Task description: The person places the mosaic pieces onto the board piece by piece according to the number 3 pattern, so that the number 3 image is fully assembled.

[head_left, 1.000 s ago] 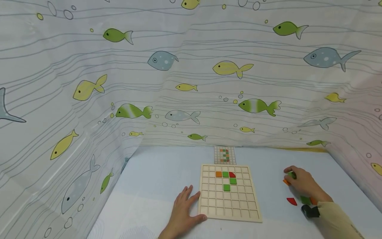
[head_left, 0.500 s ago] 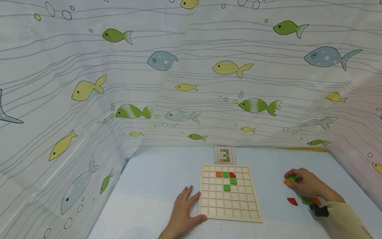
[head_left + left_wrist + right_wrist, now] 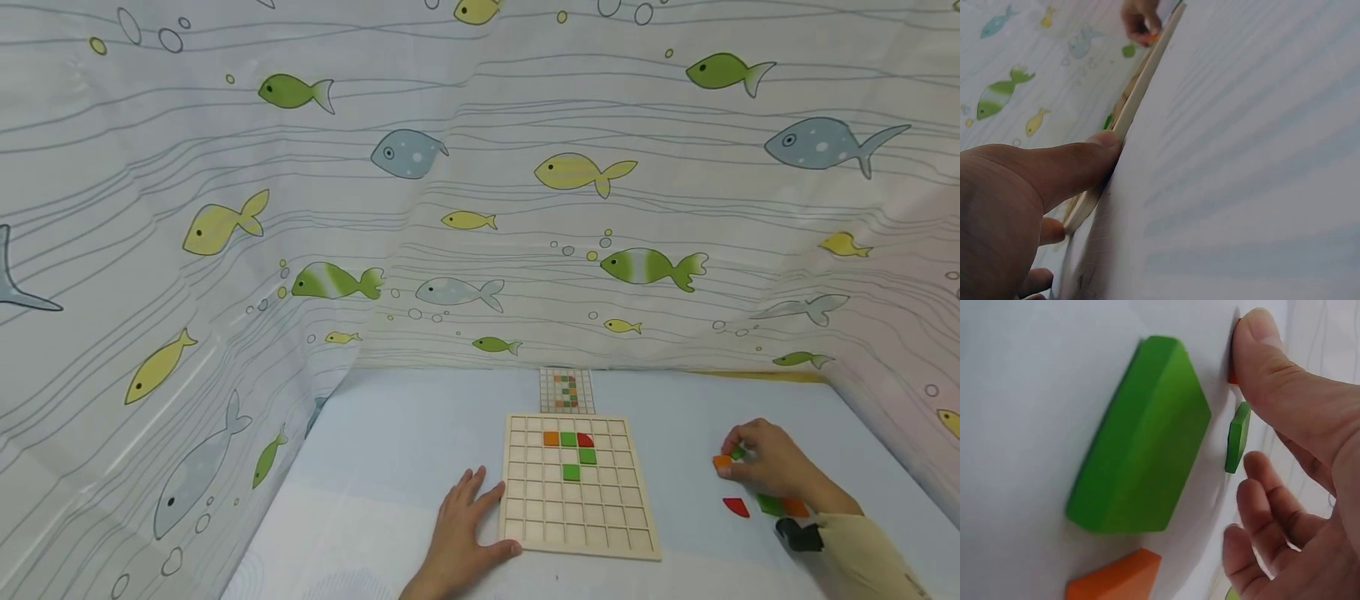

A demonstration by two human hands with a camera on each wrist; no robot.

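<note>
My left hand (image 3: 467, 537) lies with spread fingers at the left edge of a wooden grid board (image 3: 532, 508). In the left wrist view its thumb (image 3: 1105, 139) touches the board's rim. Several tiles sit in the upper cells: an orange square (image 3: 551, 438), green squares (image 3: 572, 472) and a red quarter-round (image 3: 585, 440). Off to the right, my right hand (image 3: 772, 462) pinches an orange tile (image 3: 722, 462) low at the tabletop, its thumb over it in the right wrist view. A green tile (image 3: 1239, 437) stands close by that hand, apart from the fingers.
A small pattern card (image 3: 566, 391) lies behind the board. Nearer than the right hand are a red quarter-round tile (image 3: 736, 507), a green tile (image 3: 770, 504) and an orange tile (image 3: 796, 507). A black wrist camera (image 3: 798, 535) sits at the right sleeve. Fish-printed sheets enclose the table.
The right hand first came back a little to the right, baring the tiles below it; its thumb and fingertips have closed on the orange tile. The left hand and board stay put.
</note>
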